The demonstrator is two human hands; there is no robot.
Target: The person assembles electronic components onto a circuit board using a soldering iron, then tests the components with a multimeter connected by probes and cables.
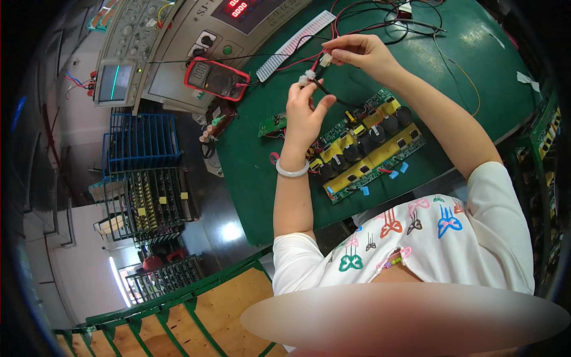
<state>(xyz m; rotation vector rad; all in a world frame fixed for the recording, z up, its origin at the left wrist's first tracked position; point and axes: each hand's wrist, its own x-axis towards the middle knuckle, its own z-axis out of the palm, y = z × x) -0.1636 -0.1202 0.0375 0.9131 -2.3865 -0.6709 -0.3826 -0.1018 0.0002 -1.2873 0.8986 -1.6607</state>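
My left hand (306, 113), a pale bangle on its wrist, pinches a white plug connector (307, 77) with red and black leads. Close by on the right, my right hand (364, 55) grips a second white connector (325, 60) between thumb and fingers. The two connectors are a small gap apart. Below both hands lies a long green circuit board (372, 149) with yellow transformers, black cylindrical capacitors and yellow strips. Black leads run from the board up toward the connectors. A smaller green board (272, 125) rests left of my left wrist.
A red multimeter (217, 80) leans at the test unit (178, 53) with a lit red display. An oscilloscope (116, 80) stands far left. A white ruled strip (296, 46) and tangled test leads (404, 24) lie on the green mat (476, 59). Board racks (143, 143) stand left.
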